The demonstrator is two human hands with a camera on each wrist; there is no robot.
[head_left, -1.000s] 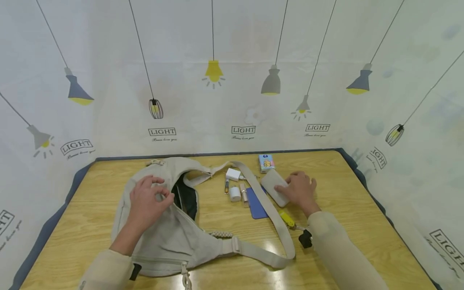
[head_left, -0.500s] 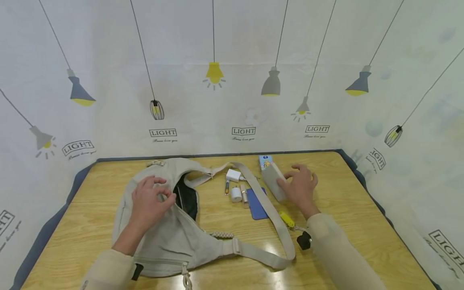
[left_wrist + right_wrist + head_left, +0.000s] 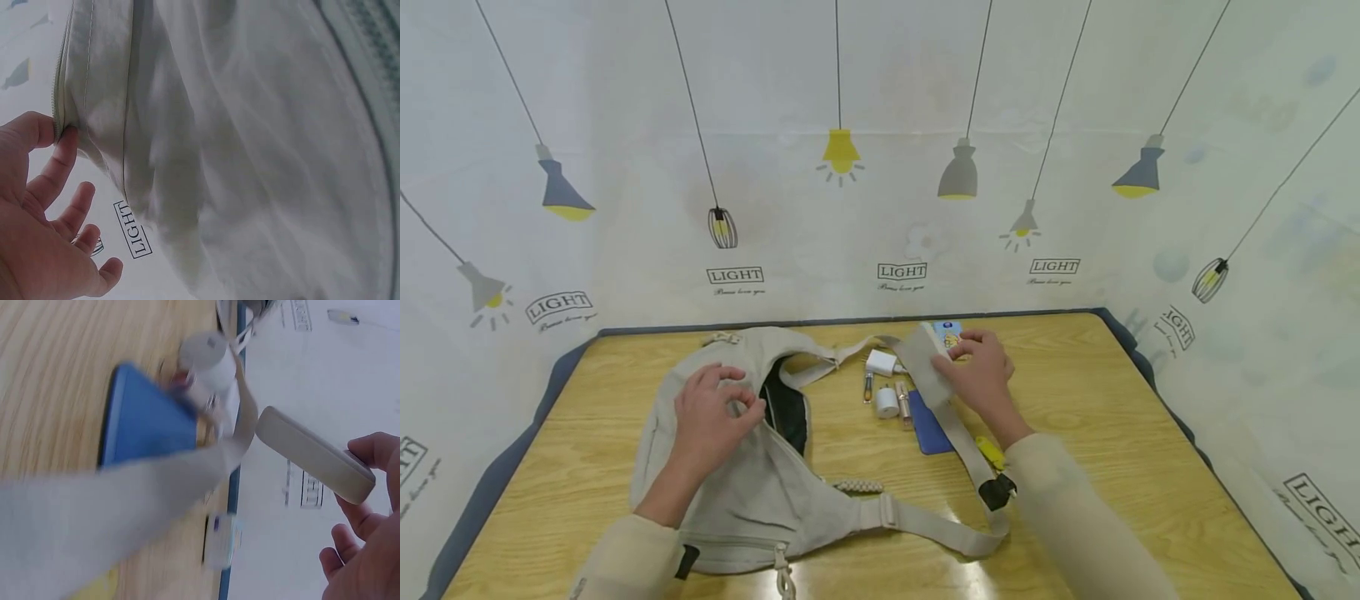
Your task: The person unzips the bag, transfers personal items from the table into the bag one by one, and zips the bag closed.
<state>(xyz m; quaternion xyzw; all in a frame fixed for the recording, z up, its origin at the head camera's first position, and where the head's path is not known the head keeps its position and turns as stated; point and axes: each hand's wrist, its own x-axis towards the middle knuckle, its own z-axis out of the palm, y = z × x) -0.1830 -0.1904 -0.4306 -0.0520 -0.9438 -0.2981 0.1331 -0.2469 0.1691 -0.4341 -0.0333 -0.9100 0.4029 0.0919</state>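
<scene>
The pale grey rounded rectangular case (image 3: 922, 370), pinched by the right hand (image 3: 981, 375), is now off the wooden table (image 3: 1120, 408) and closer to the beige fabric bag (image 3: 737, 496), whose zipped edge (image 3: 59, 94) the left hand (image 3: 709, 425) pinches; its strap (image 3: 958, 533) crosses beneath, beside a flat blue rectangle (image 3: 927, 429), a light-blue packet (image 3: 950, 332) near the far edge

Beige bag (image 3: 748, 487), lamp-patterned backdrop (image 3: 895, 208)

A pale wall covering (image 3: 775, 83) fills the upper frame and both sides, printed with hanging lamps (image 3: 841, 152) in yellow, grey and blue, and boxed LIGHT lettering (image 3: 902, 272). Below lies a wood-grained tabletop (image 3: 1075, 375), dark blue border (image 3: 568, 360) around its back and sides, glare (image 3: 973, 586) at bottom centre.
</scene>
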